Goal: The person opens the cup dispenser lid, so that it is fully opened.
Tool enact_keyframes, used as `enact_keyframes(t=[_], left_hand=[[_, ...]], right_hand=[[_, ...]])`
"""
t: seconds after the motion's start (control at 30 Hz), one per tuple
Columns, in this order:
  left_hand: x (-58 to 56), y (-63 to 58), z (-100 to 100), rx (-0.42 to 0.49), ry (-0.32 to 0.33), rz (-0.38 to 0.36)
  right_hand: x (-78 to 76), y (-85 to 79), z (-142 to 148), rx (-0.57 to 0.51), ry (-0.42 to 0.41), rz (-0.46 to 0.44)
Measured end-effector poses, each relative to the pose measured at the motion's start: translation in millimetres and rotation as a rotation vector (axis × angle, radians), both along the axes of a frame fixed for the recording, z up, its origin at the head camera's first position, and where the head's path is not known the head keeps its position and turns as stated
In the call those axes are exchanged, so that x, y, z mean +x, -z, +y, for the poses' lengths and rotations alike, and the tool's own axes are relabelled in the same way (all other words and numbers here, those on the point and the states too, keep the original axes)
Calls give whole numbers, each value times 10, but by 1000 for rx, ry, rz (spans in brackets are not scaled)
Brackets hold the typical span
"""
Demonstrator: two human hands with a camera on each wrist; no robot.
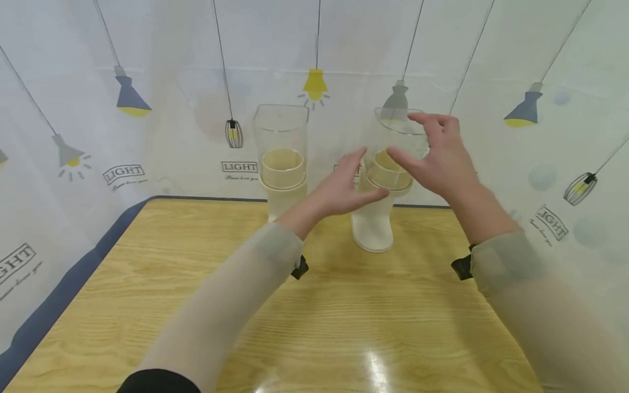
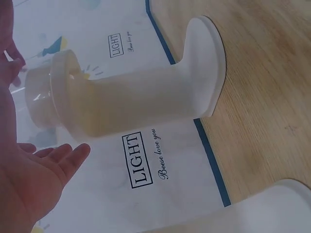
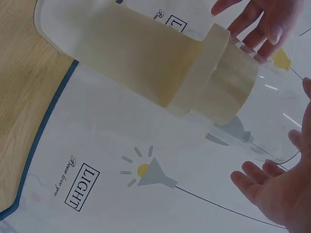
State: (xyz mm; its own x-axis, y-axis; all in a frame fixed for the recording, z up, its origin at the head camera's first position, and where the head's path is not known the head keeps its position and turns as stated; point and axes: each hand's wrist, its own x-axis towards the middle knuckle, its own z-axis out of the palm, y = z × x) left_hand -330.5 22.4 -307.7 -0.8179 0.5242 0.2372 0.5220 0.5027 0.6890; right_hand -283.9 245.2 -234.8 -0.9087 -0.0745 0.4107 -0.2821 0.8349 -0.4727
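White cloth (image 1: 172, 98) printed with hanging lamps backs a wood-grain table (image 1: 319, 327). Near the table's far edge two cream stands rise upright, side by side and apart: the left stand (image 1: 282, 201) and the right stand (image 1: 372, 226), each with a clear top above. The right stand is the one between the hands. It looks like moulded plastic, so probably light and stiff, though top-heavy over its flat foot.

Its clear top (image 1: 385, 136) is smooth and likely slippery, perhaps prone to scratch or crack if knocked; a broad two-palmed hold on opposite sides would suit it. Left hand (image 1: 348, 188) and right hand (image 1: 439, 155) flank it, thumbs and fingers apart and gripping nothing; whether a fingertip brushes the wall I cannot tell. Lower down, the thick collar (image 3: 200, 70) seems the sturdier place to hold.

Writing shows on the cloth only: "LIGHT" (image 2: 131, 159) in framed capitals, repeated across it, and beneath, in smaller script, what reads as "Beese love you" (image 2: 158, 155). I can make out no brand on either stand.
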Motion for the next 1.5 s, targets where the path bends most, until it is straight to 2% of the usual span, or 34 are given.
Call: enact_keyframes(t=[0.13, 0.4, 0.5, 0.63, 0.9, 1.1, 1.5], left_hand=[[-108, -4, 102, 33, -10, -41], [-189, -24, 193, 131, -22, -127], [-213, 9, 206, 167, -44, -144], [-214, 74, 233, 210, -78, -132], [-131, 179, 351, 279, -157, -74], [-43, 227, 431, 290, -215, -20], [166, 346, 549, 286, -324, 70]], right_hand=[[-30, 43, -5, -37, 6, 23], [-81, 161, -66, -181, -2, 132], [-104, 193, -100, -206, 7, 145], [-114, 220, -117, -259, 15, 131], [-120, 272, -77, -401, 1, 128], [-111, 289, -42, -439, -16, 145], [-105, 336, 23, -485, -48, 106]])
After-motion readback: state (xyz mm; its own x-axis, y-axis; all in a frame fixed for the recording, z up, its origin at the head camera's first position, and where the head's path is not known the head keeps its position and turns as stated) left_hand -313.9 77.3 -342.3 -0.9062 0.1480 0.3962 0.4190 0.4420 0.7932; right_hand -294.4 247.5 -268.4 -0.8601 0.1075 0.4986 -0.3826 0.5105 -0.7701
